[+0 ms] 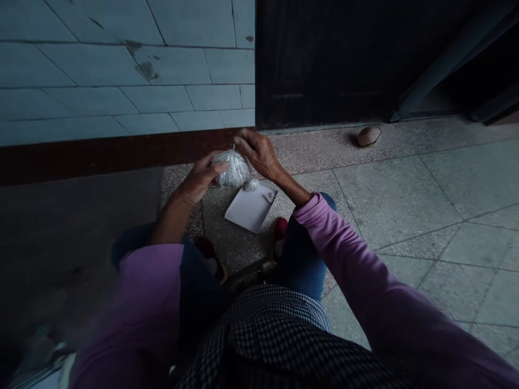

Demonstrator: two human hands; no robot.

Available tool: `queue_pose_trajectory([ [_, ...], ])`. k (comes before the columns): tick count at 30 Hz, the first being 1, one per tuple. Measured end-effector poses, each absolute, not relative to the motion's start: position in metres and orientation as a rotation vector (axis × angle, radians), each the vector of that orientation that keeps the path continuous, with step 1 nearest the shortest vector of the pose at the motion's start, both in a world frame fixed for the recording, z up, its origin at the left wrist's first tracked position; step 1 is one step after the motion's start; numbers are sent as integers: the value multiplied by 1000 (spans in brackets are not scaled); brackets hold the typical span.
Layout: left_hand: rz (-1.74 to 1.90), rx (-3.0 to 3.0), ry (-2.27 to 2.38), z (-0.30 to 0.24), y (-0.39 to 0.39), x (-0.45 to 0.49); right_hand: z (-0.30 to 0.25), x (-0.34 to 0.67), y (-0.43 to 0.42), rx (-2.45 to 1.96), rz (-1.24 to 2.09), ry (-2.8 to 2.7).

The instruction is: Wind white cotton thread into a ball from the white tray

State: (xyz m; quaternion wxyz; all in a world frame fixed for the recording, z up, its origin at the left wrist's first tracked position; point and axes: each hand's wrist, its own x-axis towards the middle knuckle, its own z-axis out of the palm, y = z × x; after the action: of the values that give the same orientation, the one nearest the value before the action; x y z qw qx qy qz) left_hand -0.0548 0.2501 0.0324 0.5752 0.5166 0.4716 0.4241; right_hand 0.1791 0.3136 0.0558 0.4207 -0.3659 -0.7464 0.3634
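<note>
My left hand (201, 177) is curled around the side of a translucent bag or bundle of white fibre (232, 169), which has a thin twisted tip at the top. My right hand (258, 153) is raised above it, with its fingertips by that tip. I cannot tell whether they grip it. Below the bundle, a white rectangular card or tray (248, 209) rests tilted over my knees, with a small white tuft (251, 185) at its far edge and another small wisp (270, 197) near its right corner.
Red shoes (279, 229) rest on a speckled tile floor (397, 200) below my knees. A checked cloth (275, 335) covers my lap. Ahead stand a pale tiled wall (121, 65) with a brown skirting band (101, 156) and a dark door (324, 59). A brown oval object (368, 136) lies by the door.
</note>
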Motion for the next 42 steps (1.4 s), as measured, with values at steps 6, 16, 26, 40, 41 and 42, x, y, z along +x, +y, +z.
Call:
queue_pose_trajectory([
  [6,1051,1139,1003,29,247,-57,48,171,311,-949,999,-1885],
  [16,1364,1012,974,23,266,-69,32,158,301,-988,992,-2255],
  [26,1223,1361,1406,22,262,-84,73,168,271,-845,1221,-2146],
  [40,894,1219,1086,38,230,-67,53,171,293,-1002,1193,-1873],
  [41,927,1219,1106,37,230,-64,51,169,295,-993,1199,-1873],
  [42,962,1222,1130,35,231,-62,50,168,297,-984,1206,-1871],
])
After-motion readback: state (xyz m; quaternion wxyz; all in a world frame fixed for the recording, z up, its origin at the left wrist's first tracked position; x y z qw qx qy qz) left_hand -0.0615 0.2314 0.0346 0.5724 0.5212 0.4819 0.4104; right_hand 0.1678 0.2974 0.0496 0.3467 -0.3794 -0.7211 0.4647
